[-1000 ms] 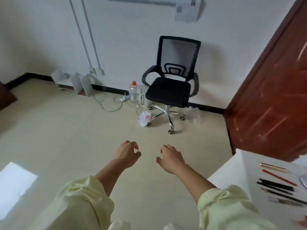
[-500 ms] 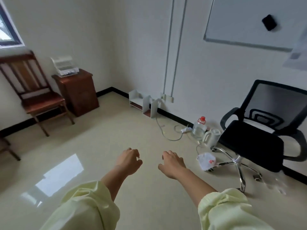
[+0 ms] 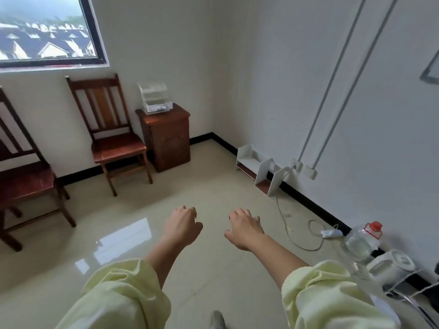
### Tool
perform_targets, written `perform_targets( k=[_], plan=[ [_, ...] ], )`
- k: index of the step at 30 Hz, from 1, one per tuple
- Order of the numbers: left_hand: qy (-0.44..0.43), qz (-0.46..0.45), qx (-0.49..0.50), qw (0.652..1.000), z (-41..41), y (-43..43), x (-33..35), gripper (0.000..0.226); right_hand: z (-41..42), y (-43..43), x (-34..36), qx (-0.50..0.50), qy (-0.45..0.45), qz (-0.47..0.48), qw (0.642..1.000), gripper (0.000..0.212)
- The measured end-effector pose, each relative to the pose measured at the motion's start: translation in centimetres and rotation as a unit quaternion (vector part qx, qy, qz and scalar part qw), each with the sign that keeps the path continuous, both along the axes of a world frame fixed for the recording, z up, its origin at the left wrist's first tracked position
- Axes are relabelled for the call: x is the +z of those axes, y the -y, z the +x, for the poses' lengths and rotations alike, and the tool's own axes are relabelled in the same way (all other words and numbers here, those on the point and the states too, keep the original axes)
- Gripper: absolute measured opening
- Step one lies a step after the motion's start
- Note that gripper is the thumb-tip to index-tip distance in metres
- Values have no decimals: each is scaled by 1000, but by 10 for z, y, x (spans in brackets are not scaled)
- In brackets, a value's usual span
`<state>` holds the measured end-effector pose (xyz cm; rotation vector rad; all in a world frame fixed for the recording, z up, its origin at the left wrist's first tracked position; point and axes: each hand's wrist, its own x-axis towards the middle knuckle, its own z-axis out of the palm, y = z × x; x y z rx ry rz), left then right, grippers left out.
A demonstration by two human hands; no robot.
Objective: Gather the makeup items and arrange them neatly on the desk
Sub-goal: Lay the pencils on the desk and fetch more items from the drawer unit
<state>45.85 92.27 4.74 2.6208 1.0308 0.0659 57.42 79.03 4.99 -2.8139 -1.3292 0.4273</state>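
Swung well left of the view half a second ago. Gained at 10 o'clock: a window [image 3: 45, 29] over rooftops. Gained at 8 o'clock: a second wooden chair [image 3: 21, 176], beside the first wooden chair [image 3: 114, 136] at 9 o'clock. Shifted toward centre: the brown cabinet [image 3: 168, 136], now at 10 o'clock with a white drawer box [image 3: 155, 98] on top, contents too small to tell. Moved to 3 o'clock: the white floor shelf [image 3: 259, 167] against the wall. Pushed down to 4 o'clock: the red-capped water bottle [image 3: 362, 241], the white kettle [image 3: 392, 264] just beside it and the power strip [image 3: 331, 233] on its cable. Lost off the right edge: the seat and back of the black office chair.

Makeup items: cannot tell where from here. Seen a second ago as slim black and red pencils in a row on the white desk at 4 o'clock, both since gone from frame.

Held out over the tiled floor [image 3: 213, 186] as before: left hand [image 3: 181, 225] at 7 o'clock, right hand [image 3: 244, 227] at 5 o'clock. Palms down, fingers loosely curled, gripping nothing, touching nothing, apart from each other. Pale yellow sleeves [image 3: 118, 295] bunched at the forearms.
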Motion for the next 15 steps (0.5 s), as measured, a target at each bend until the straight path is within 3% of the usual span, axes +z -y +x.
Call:
perform_targets(
  k=[7,15],
  plan=[
    [-5,4,95,995,97,-150,13,33,114,-168,19,55,22,1,998,42],
    [10,10,117,993,191,-334,12,36,210,-361,24,111,45,13,993,36]
  ],
)
